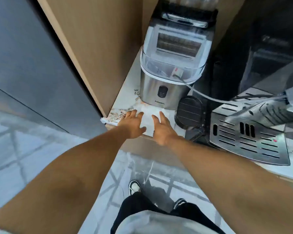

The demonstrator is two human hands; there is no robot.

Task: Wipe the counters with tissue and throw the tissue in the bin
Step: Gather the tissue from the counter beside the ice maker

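Observation:
A white tissue (149, 118) lies flat on the marbled white counter (130, 102), just in front of a steel ice maker. My left hand (133, 124) rests on the tissue's left edge with fingers spread. My right hand (161, 130) lies on its right edge, fingers also apart. Both palms face down and neither hand grips anything. Brown crumbs or stains (118, 114) mark the counter to the left of the tissue, near the corner. No bin is in view.
The ice maker (169, 73) fills the back of the counter. A black round part (189, 112) and a coffee machine's slotted steel drip tray (247, 141) stand to the right. A wooden cabinet side (98, 48) walls off the left. Tiled floor lies below.

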